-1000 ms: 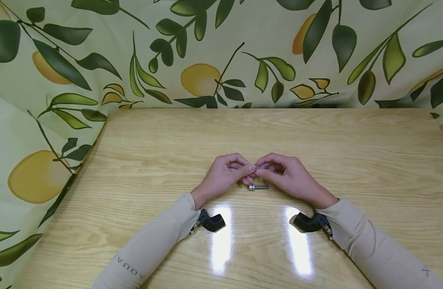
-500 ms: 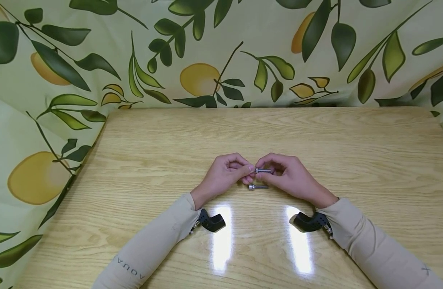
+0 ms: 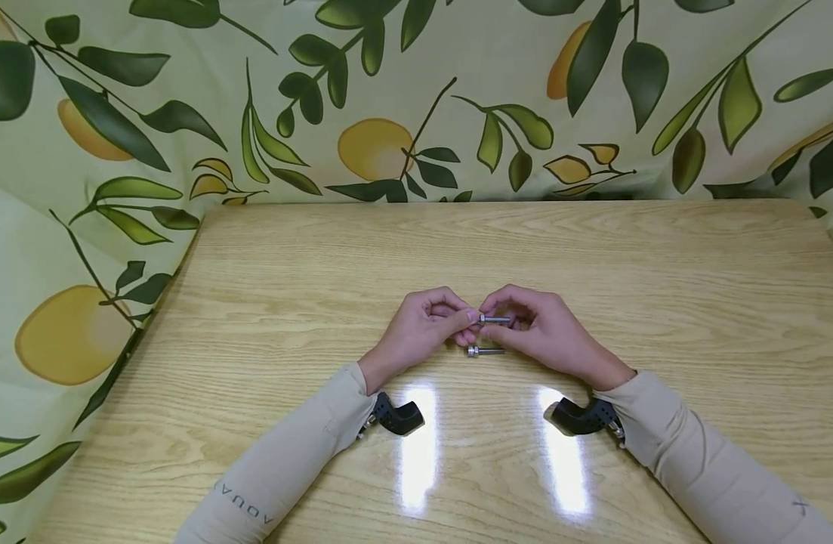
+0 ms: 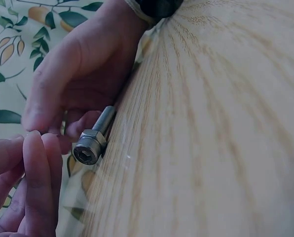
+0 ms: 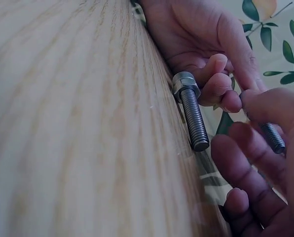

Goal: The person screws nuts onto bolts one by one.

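In the head view my left hand (image 3: pixel 433 325) pinches a metal bolt (image 3: pixel 495 319) by its head end, which the fingertips hide. The bolt's threaded shank points right, with a nut (image 3: pixel 482 319) close by the left fingertips. My right hand (image 3: pixel 541 329) curls its thumb and forefinger around the nut; exact contact is partly hidden. In the right wrist view the right thumb covers part of the held bolt (image 5: pixel 273 138). Just below the hands, a second socket-head bolt (image 3: pixel 485 351) lies on the table, with a nut (image 4: pixel 93 134) up against its head.
The wooden table (image 3: pixel 307 264) runs out to its left edge and far edge, beside a leaf-and-fruit patterned cloth (image 3: pixel 389 91). A black wrist camera (image 3: pixel 397 417) sits below the left wrist, and another black camera (image 3: pixel 582 417) below the right.
A second ago the right thumb and fingers covered much of the held bolt; they have since parted a little, and its shank shows. The left hand and the lying bolt stay put.
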The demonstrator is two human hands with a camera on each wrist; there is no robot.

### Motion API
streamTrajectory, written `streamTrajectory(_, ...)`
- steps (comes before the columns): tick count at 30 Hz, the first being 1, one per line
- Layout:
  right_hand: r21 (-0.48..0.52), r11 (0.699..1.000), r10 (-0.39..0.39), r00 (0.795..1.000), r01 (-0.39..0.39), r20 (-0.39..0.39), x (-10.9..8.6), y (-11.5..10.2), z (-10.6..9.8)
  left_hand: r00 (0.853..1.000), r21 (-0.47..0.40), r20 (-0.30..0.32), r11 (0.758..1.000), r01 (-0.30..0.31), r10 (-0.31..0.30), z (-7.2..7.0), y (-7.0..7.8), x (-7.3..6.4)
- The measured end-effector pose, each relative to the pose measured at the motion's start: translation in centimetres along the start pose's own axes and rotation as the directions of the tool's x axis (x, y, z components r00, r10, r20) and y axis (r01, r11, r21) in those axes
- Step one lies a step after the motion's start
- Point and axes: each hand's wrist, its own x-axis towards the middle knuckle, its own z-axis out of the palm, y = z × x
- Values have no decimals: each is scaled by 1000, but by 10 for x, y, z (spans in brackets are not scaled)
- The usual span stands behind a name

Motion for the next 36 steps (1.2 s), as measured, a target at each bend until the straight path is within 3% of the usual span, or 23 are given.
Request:
streamTrajectory(13, -15, 1000, 21, 1000, -21, 5, 0, -1, 0, 1000, 8, -8, 1000, 17, -17, 0, 0, 0)
streamTrajectory(18, 9, 1000, 5, 1000, -5, -1, 0, 1, 0, 1000, 1, -4, 1000, 9, -9, 0, 0, 0)
streamTrajectory(31, -40, 999, 7, 1000, -7, -2, 1, 0, 1, 1000, 8, -8, 1000, -5, 5, 1, 2, 0)
streamTrajectory(36, -8, 1000, -10, 1000, 10, -7, 1, 0, 0, 1000, 7, -5, 1000, -12, 12, 1, 1, 1)
